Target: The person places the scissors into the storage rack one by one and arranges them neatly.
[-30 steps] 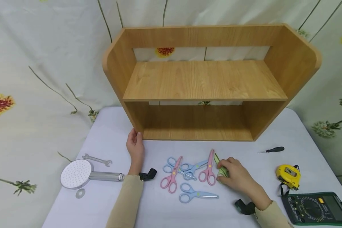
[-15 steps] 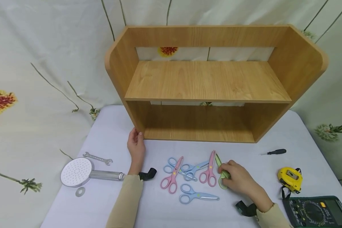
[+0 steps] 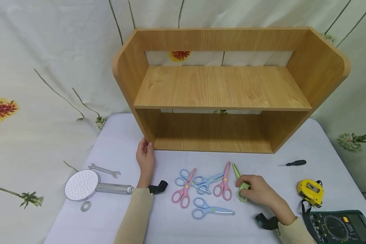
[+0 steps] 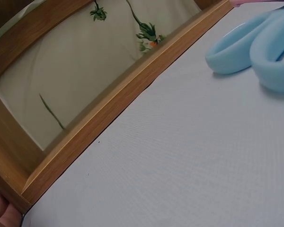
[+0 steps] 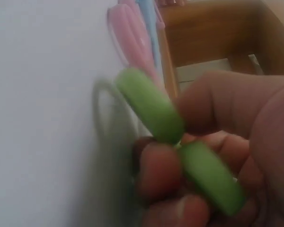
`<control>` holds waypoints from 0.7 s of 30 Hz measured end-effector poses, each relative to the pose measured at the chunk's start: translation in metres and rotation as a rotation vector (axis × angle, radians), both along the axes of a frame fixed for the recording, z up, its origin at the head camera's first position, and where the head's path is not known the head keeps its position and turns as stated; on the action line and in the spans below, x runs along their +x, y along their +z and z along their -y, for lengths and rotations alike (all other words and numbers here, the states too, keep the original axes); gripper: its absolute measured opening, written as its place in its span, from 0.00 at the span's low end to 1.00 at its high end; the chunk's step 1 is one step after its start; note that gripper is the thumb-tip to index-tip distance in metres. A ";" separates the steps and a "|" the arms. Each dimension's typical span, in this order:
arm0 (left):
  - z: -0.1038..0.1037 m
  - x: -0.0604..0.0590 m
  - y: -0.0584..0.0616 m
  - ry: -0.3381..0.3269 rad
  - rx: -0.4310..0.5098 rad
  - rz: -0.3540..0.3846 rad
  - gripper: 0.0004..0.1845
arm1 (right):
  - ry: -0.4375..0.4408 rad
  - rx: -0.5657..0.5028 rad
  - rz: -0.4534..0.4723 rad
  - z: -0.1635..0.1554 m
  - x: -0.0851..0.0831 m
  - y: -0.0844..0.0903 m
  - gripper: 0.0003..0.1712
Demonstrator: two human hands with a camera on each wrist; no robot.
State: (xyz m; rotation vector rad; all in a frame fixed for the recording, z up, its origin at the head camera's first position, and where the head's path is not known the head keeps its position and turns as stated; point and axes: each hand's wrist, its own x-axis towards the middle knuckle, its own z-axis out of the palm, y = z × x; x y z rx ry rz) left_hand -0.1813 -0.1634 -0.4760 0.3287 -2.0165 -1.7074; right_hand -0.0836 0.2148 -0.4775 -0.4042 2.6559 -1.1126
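While my left hand [image 3: 145,158] touched the wooden shelf [image 3: 222,86], my right hand [image 3: 258,190] pinched the green scissors [image 3: 236,171].
Just beside a pair of pink scissors [image 3: 225,183] at the counter [image 3: 170,230], they seemed at the grasping step (whether my left hand gripped, I couldn't tell); the next move likely called for a steady hold.

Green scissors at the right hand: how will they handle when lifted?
The green scissors look slim, so probably light and stiff. Their smooth, rounded handle loops may slide a little in the right hand's pinch. Two loops show, so the halves could pivot if only one is held.
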 end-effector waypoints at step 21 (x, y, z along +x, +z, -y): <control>0.014 -0.019 -0.036 0.009 0.032 -0.005 0.20 | 0.540 -0.507 -0.247 0.067 -0.045 0.154 0.26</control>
